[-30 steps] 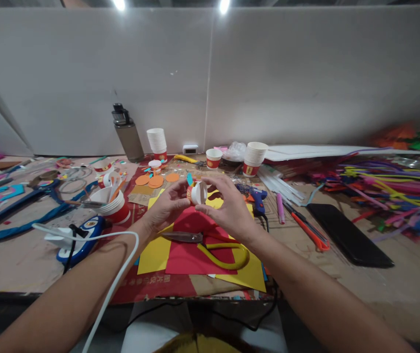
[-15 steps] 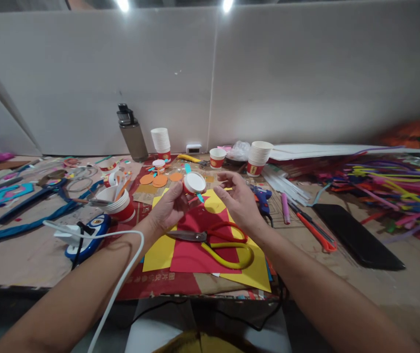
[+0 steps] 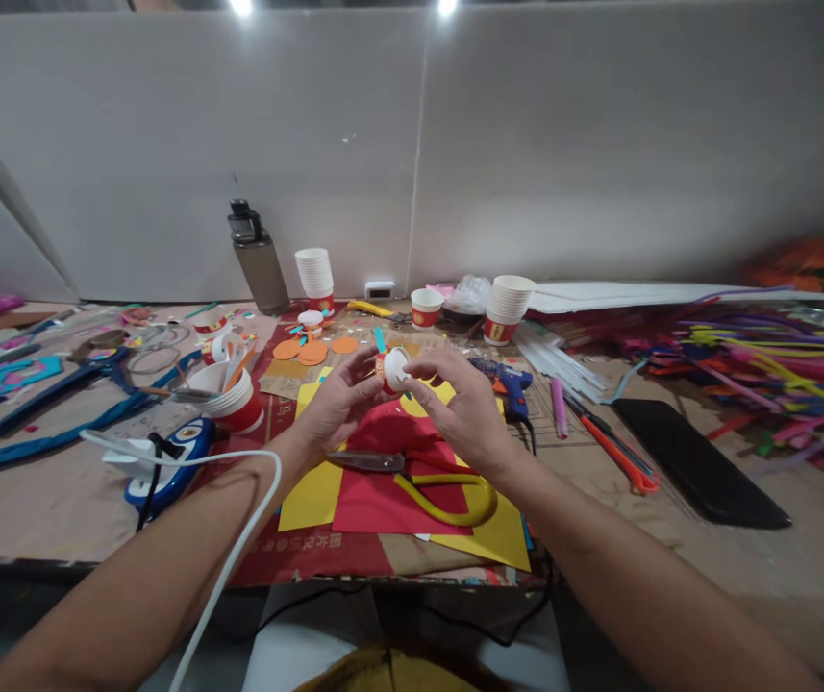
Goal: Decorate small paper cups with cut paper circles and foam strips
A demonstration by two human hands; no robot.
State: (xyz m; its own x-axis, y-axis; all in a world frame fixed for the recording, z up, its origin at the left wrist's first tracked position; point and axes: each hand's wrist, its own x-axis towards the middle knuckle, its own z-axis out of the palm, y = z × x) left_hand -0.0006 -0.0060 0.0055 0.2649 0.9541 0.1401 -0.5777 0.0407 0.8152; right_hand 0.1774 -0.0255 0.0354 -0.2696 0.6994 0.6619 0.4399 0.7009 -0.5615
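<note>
A small red and white paper cup, tipped on its side with turquoise strips on it, is held between my two hands above the paper sheets. My left hand has its thumb and fingers around the cup's left side. The curled fingers and thumb of my right hand grip it from the right. Beneath my hands, scissors with one red and one yellow handle lie on a red sheet and a yellow sheet.
Orange paper discs and cup stacks stand behind. A blue glue gun, a black phone-like slab and pipe cleaners lie right. Left are a blue power strip with a white cable, cups of tools and a bottle.
My right hand has moved left onto the paper cup, which my left hand held alone before. The cup has turned and shifted slightly to the right.
</note>
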